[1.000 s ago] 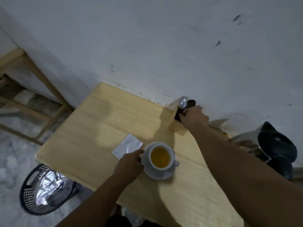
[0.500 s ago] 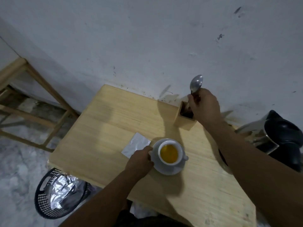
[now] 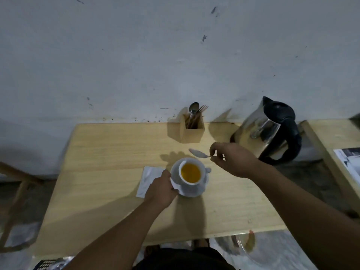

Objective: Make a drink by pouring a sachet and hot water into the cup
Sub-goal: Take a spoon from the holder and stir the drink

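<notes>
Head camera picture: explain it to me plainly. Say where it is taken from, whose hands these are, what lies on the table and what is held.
There is no machine here. A person wears a wide-angle camera on the head, looking down at their own bare hands. The table stands against a wall. On it are a cup of yellow drink on a saucer, a flat sachet beside it, a wooden holder with cutlery, and a kettle. The left hand grips the saucer's edge. The right hand pinches a spoon by its handle, its bowl just beyond the cup's rim, not in the drink.
</notes>
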